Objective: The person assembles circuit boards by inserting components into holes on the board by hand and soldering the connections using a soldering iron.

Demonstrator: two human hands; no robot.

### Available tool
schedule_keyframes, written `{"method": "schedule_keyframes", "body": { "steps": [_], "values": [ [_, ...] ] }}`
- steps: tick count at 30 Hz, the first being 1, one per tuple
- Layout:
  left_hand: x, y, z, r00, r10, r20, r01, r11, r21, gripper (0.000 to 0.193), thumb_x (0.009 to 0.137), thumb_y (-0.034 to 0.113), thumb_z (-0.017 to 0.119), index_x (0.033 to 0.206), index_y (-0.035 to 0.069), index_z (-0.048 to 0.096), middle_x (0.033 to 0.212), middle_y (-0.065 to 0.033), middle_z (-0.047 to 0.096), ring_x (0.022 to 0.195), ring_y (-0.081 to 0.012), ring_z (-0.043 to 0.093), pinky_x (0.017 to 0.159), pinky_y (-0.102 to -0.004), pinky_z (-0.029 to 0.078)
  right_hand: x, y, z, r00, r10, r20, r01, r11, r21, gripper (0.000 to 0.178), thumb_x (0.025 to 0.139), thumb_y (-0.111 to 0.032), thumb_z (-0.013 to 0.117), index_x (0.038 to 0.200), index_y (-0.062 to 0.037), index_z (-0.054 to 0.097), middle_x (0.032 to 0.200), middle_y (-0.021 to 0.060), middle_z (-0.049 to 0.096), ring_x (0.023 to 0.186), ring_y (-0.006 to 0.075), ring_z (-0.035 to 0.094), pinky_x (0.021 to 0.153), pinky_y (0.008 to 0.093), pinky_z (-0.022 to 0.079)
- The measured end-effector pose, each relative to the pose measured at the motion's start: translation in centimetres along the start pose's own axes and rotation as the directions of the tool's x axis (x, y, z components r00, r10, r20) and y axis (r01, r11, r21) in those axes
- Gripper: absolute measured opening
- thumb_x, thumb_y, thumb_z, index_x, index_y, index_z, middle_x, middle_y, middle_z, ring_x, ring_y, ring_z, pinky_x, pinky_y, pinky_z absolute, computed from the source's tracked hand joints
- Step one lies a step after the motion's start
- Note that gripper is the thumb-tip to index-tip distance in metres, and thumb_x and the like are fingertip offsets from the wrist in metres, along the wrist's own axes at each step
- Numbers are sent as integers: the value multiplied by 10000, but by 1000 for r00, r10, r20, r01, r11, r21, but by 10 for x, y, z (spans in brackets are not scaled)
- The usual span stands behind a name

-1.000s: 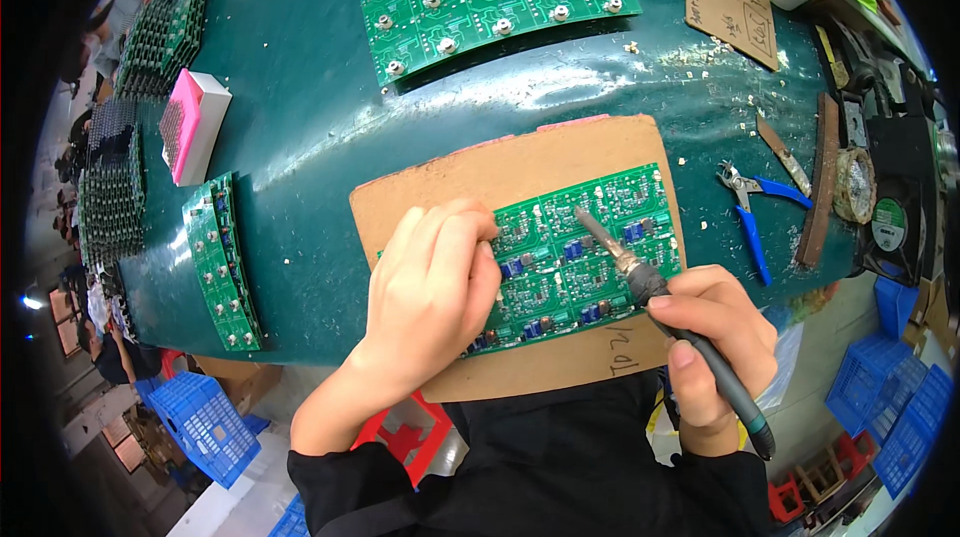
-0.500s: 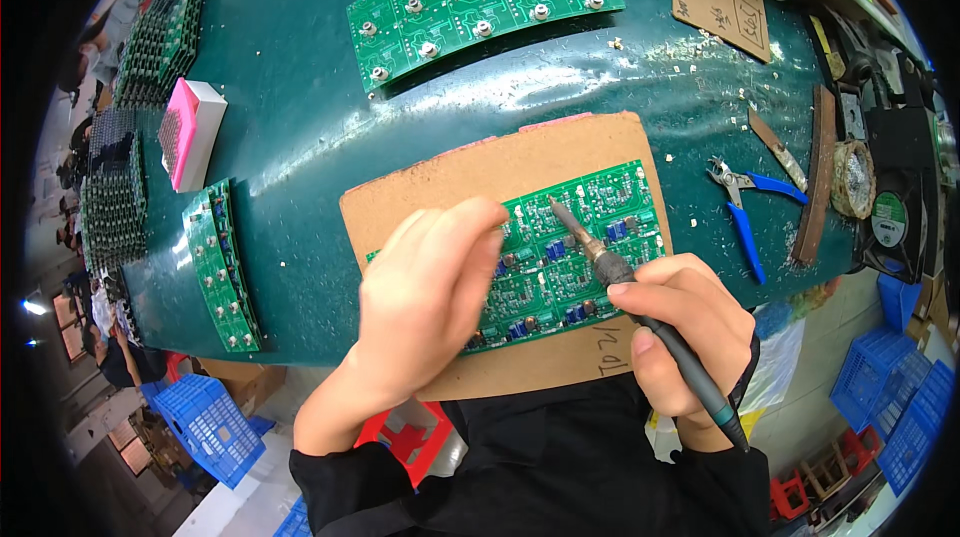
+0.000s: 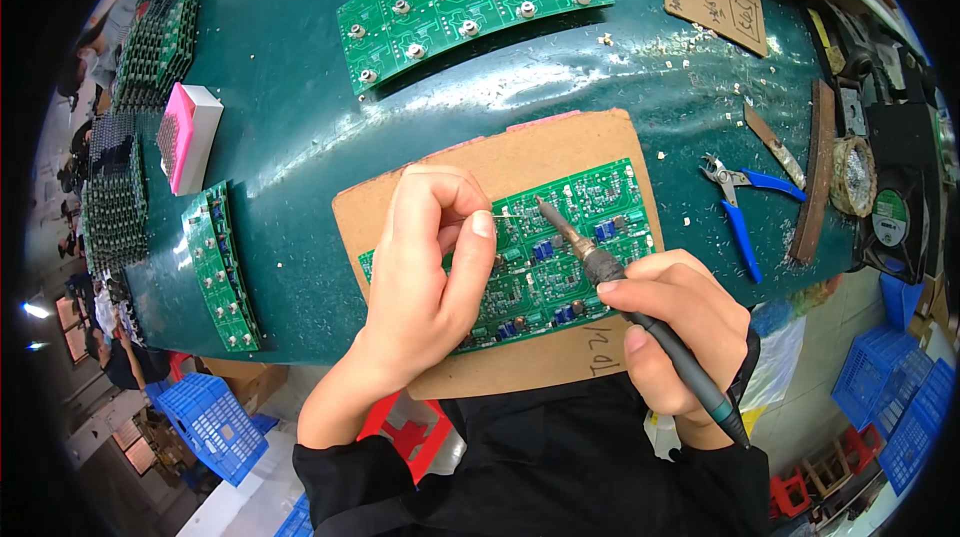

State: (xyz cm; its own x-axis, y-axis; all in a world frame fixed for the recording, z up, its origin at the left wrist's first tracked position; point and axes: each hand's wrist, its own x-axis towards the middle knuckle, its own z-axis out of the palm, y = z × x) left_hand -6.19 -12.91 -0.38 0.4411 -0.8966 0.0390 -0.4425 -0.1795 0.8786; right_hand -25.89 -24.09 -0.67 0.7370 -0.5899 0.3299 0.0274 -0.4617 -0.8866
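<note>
A green circuit board (image 3: 520, 287) crowded with small parts lies on a brown cardboard sheet (image 3: 590, 140) in front of me. My right hand (image 3: 685, 337) grips a soldering iron (image 3: 655, 322) like a pen, its tip down at the board's upper middle. Over the board's left part, my left hand (image 3: 425, 267) pinches a thin solder wire (image 3: 505, 215) between thumb and forefinger. The wire's end points toward the iron's tip; whether they touch cannot be made out. My left hand hides the board's left side.
A larger green board panel (image 3: 475, 7) with round metal parts lies at the back. Blue-handled cutters (image 3: 740, 207), a blade (image 3: 775, 145) and a tape roll (image 3: 853, 177) are to the right. Boards (image 3: 220, 267) and a pink-and-white box (image 3: 190, 137) lie left; stacked boards (image 3: 113, 197) stand beyond.
My left hand has turned, so its thumb and forefinger pinch and the solder wire now show. The iron has shifted slightly left with the whole scene, its tip still at the board.
</note>
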Motion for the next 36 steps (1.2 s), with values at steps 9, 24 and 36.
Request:
{"method": "schedule_keyframes", "body": {
  "steps": [9,24,36],
  "values": [
    [4,-13,16,987,158,34,-161,932,326,103,908,-33,604,982,3,541,964,-126,601,853,-228,608,742,-325,502,3,-1,-2,1000,26,-5,-26,1000,14,359,580,4,629,930,42,697,762,157,625,694,306,636,652,372,527],
    [5,-11,32,940,340,23,-291,766,573,188,815,-54,672,960,5,567,926,-138,613,804,-312,619,706,-374,510,3,4,-5,1000,-12,-5,12,1000,19,354,607,-34,634,944,49,704,770,168,618,685,299,624,639,370,519],
    [3,-3,13,966,244,90,-260,883,391,158,859,-76,597,998,-9,559,983,-160,615,912,-332,618,814,-383,501,-51,43,-105,762,3,-648,-484,668,-566,277,922,-45,582,1183,2,662,1042,113,616,931,209,608,839,321,476]
  ]
}}
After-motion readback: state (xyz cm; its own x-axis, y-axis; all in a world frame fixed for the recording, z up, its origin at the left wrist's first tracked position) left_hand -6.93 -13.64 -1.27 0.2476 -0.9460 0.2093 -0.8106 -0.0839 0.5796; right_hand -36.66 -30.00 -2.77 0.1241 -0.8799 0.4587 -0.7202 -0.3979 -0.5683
